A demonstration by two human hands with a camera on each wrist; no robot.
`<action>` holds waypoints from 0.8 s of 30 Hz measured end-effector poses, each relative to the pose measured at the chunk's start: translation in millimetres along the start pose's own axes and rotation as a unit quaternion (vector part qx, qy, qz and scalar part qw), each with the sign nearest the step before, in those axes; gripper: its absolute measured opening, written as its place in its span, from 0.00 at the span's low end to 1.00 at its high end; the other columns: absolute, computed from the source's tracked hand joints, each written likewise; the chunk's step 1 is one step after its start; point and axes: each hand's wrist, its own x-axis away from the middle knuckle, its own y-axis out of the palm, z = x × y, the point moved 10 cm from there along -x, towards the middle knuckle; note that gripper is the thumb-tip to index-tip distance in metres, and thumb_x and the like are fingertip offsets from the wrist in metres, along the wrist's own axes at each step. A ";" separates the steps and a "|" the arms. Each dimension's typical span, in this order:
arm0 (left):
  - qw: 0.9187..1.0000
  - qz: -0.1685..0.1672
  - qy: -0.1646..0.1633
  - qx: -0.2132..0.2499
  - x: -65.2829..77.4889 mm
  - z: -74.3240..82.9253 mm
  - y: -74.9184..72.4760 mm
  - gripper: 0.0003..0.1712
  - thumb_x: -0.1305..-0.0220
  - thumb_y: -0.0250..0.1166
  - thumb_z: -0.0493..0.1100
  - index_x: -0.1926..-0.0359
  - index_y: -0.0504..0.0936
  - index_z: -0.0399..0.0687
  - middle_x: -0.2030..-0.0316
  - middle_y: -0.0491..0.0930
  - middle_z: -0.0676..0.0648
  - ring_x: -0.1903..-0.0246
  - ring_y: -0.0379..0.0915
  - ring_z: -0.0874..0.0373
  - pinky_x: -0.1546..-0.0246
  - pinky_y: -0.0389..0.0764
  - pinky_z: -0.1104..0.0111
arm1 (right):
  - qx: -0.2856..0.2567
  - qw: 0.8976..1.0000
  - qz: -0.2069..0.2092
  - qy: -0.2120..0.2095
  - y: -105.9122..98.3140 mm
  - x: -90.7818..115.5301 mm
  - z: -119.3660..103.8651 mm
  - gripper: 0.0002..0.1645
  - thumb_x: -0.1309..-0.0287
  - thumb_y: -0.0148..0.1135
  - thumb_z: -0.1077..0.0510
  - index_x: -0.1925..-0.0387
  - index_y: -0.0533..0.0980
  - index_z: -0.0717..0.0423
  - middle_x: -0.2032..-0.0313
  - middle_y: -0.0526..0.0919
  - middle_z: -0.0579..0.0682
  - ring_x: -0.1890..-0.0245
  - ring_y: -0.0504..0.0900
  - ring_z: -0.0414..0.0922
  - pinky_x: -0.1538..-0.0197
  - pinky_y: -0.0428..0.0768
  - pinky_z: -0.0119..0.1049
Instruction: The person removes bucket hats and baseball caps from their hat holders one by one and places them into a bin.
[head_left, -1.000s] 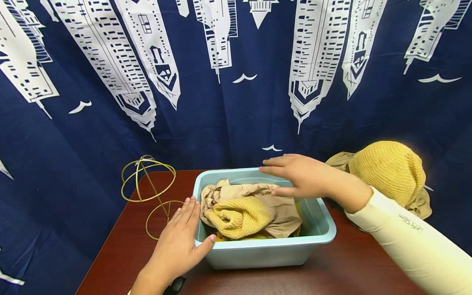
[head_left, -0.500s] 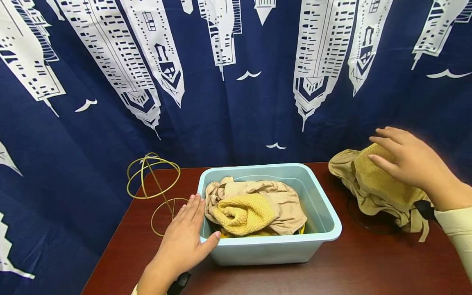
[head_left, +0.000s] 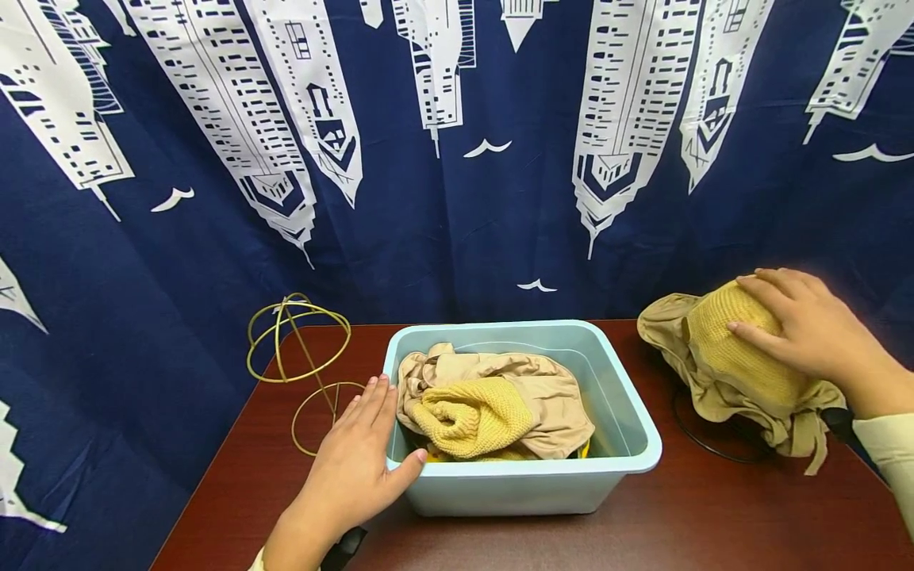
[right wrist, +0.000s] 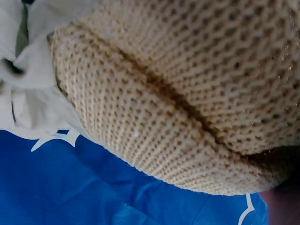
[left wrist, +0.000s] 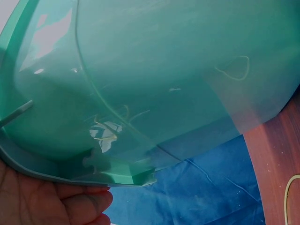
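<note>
My left hand (head_left: 353, 464) rests on the left rim of a light blue plastic tub (head_left: 514, 488), its fingers fairly straight and its thumb at the front left corner. In the left wrist view the tub wall (left wrist: 154, 70) fills most of the picture, with fingers (left wrist: 84, 206) below the rim. A yellow knit hat (head_left: 471, 416) and a beige cloth hat (head_left: 557, 420) lie in the tub. At the right, my right hand (head_left: 814, 325) rests on another yellow knit hat (head_left: 721, 333), fingers relaxed. Its ribbed knit (right wrist: 164, 108) dominates the right wrist view. Beneath it spreads beige cloth (head_left: 664, 325).
A gold wire stand (head_left: 300, 341) is at the left of the dark red table (head_left: 678, 515). A thin dark ring (head_left: 714, 456) shows under the right-hand beige cloth. Behind the table hangs a navy curtain (head_left: 457, 238) printed with white buildings.
My right hand has moved from above the tub to the right and down onto the yellow knit hat there. My left hand has stayed at the tub's rim.
</note>
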 end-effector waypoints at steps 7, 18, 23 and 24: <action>1.000 0.003 0.000 -0.008 0.4 -0.2 -1.4 0.49 0.40 0.62 0.65 0.33 0.69 0.28 0.32 0.66 0.33 0.30 0.59 0.43 0.32 0.62 0.50 | 0.018 1.000 0.000 0.022 4.6 -6.8 3.4 0.28 0.44 0.65 0.47 0.49 0.76 0.64 0.48 0.72 0.68 0.45 0.65 0.72 0.52 0.64 0.70; 1.000 -0.003 -0.004 -0.004 -4.0 -1.1 0.7 0.50 0.41 0.62 0.66 0.33 0.69 0.28 0.32 0.65 0.32 0.29 0.58 0.43 0.31 0.60 0.51 | 0.027 0.998 0.008 0.052 3.1 -14.5 10.8 0.20 0.39 0.57 0.53 0.53 0.75 0.66 0.51 0.69 0.69 0.48 0.62 0.74 0.56 0.61 0.69; 1.000 -0.010 -0.006 -0.003 -1.1 -0.4 1.5 0.50 0.40 0.61 0.66 0.33 0.69 0.28 0.31 0.64 0.33 0.29 0.57 0.43 0.31 0.60 0.51 | 0.022 0.998 0.009 0.055 5.4 -11.4 9.6 0.18 0.39 0.56 0.55 0.53 0.75 0.65 0.51 0.69 0.69 0.48 0.61 0.75 0.56 0.60 0.68; 1.000 -0.009 -0.006 -0.004 -0.9 -0.1 1.5 0.50 0.40 0.61 0.66 0.33 0.69 0.28 0.31 0.64 0.33 0.29 0.57 0.43 0.31 0.60 0.51 | 0.022 0.998 0.008 0.056 5.5 -10.7 9.6 0.18 0.38 0.56 0.55 0.53 0.75 0.65 0.51 0.69 0.68 0.48 0.61 0.75 0.56 0.60 0.68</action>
